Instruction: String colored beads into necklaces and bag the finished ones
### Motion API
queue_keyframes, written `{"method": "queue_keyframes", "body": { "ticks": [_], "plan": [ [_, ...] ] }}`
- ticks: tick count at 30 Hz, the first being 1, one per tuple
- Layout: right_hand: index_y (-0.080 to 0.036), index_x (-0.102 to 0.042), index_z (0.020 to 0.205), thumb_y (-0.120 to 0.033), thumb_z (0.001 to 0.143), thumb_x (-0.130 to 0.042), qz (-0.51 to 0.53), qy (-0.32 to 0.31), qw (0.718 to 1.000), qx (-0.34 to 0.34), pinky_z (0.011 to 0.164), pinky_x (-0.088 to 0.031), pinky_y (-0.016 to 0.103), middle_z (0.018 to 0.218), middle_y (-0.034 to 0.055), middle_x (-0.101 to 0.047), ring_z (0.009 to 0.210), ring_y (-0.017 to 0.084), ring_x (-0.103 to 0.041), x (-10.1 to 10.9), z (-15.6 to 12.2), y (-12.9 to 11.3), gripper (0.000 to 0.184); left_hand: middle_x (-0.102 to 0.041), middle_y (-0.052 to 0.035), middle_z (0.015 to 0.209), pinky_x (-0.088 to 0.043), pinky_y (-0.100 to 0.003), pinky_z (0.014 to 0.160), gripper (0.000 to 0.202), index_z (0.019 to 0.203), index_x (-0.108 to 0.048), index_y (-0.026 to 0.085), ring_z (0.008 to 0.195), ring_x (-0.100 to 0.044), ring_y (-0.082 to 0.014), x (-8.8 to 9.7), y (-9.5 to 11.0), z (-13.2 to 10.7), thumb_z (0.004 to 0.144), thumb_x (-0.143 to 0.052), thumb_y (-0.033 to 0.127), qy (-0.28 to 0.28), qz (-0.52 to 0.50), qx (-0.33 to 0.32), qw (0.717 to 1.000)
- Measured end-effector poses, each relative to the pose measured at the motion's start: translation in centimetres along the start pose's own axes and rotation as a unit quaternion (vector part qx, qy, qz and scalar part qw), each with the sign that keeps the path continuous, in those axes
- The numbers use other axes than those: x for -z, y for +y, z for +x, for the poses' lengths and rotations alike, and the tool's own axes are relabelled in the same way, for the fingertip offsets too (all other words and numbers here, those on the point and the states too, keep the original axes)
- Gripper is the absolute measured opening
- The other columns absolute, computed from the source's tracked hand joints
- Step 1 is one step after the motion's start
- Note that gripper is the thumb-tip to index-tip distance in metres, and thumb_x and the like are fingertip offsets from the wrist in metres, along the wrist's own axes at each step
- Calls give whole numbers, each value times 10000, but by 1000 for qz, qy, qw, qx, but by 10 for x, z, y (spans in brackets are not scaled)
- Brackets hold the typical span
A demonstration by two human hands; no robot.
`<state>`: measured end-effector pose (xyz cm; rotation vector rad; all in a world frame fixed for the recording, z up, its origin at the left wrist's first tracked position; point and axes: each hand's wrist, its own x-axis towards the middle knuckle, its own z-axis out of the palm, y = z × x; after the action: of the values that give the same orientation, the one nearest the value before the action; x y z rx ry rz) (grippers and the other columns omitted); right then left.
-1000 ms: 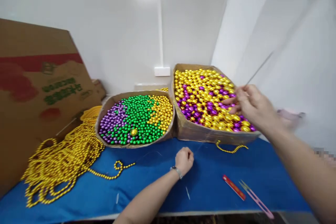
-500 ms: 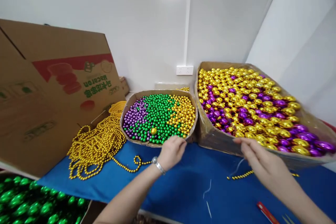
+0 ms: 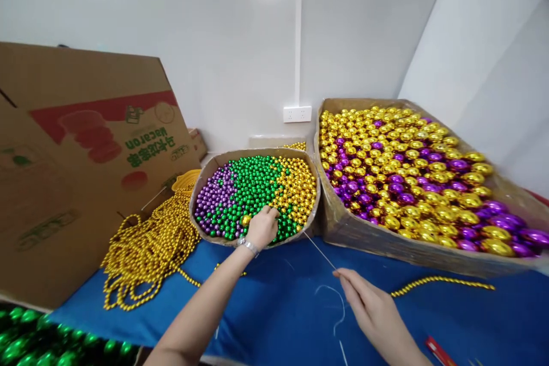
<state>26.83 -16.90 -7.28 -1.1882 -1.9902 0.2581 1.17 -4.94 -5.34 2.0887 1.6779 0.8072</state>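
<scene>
My left hand (image 3: 262, 227), with a silver bracelet at the wrist, reaches over the near rim of a cardboard box of small beads (image 3: 256, 183). Its fingers are bent together at the green beads; whatever they pinch is hidden. Held in the closed fingertips of my right hand (image 3: 364, 297) is a thin straight needle (image 3: 319, 250), its tip pointing up and left toward that box. White thread (image 3: 342, 303) curls on the blue cloth beside this hand. A string of gold beads (image 3: 444, 279) lies to the right of it.
A larger box (image 3: 355, 234) of big gold and purple beads stands at right. Heaped gold bead strings (image 3: 150, 251) lie at left beside a tall carton (image 3: 98, 183). Big green beads (image 3: 30, 340) show at lower left, a red object (image 3: 440, 350) at lower right.
My left hand has moved from the near rim into the small beads. My right hand has come left and down from the large box, and the needle now shows clearly.
</scene>
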Motion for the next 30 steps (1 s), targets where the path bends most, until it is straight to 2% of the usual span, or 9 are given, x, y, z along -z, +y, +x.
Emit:
{"method": "queue_keyframes", "body": {
  "ticks": [2,4,6,8,9,11,19,24,30],
  "plan": [
    [-230,-596,988,-278,928,-371,-5,5,1000,2,679,-554,202,916,36,-721,782,147,-701,-4,-2,-2,238,-592,-78,952,-469,-316,760,185,980,-588,167,848,-604,-192,2,5,-4,814,-508,186,8,-49,6,999],
    [-227,-605,995,-276,926,-375,-10,9,1000,8,674,-556,204,905,31,-725,777,150,-703,-7,-3,-3,245,-616,-75,930,-491,-293,736,220,1032,-568,153,825,-628,-174,5,12,-10,852,-488,252,5,-198,31,980],
    [-225,-611,1006,-268,923,-381,-13,12,1000,16,673,-558,206,901,27,-726,774,149,-704,-8,-3,-4,249,-635,-67,878,-504,-283,731,231,1016,-578,141,805,-645,-167,6,21,-20,840,-536,284,-8,-428,77,900],
    [-219,-612,1017,-260,921,-383,-18,15,999,26,678,-559,207,899,26,-726,775,146,-703,-10,-2,-5,251,-648,-64,850,-510,-264,719,222,963,-609,129,782,-651,-156,8,31,-29,788,-627,265,-23,-612,122,781],
    [-215,-613,1019,-256,921,-383,-21,16,999,32,679,-558,207,898,28,-726,774,145,-702,-10,-2,-6,253,-655,-66,851,-512,-249,704,215,940,-621,123,765,-651,-146,9,35,-33,769,-656,248,-29,-656,135,742],
    [-206,-613,1016,-250,923,-380,-29,17,999,40,679,-557,205,899,35,-725,771,142,-700,-11,-2,-8,255,-666,-77,870,-515,-225,675,199,913,-636,107,740,-651,-132,9,42,-40,752,-681,215,-39,-697,151,700],
    [-190,-609,1010,-237,930,-359,-60,20,996,66,637,-553,203,865,33,-727,728,136,-700,-13,-5,-16,267,-634,-4,701,-529,-212,638,163,828,-600,138,721,-665,-139,8,48,-56,717,-718,164,-23,-745,198,637],
    [-192,-611,998,-227,926,-359,-73,33,994,75,639,-556,206,864,25,-729,725,134,-701,-11,-6,-19,265,-656,-43,772,-533,-241,637,205,946,-597,146,728,-670,-155,8,51,-62,791,-655,266,-36,-740,200,642],
    [-192,-606,1002,-218,928,-354,-85,37,992,80,657,-552,200,863,27,-728,734,132,-703,-6,-9,-20,263,-660,-53,783,-531,-261,662,189,924,-611,135,735,-667,-161,5,59,-65,805,-637,279,-31,-739,203,641]
  ]
}}
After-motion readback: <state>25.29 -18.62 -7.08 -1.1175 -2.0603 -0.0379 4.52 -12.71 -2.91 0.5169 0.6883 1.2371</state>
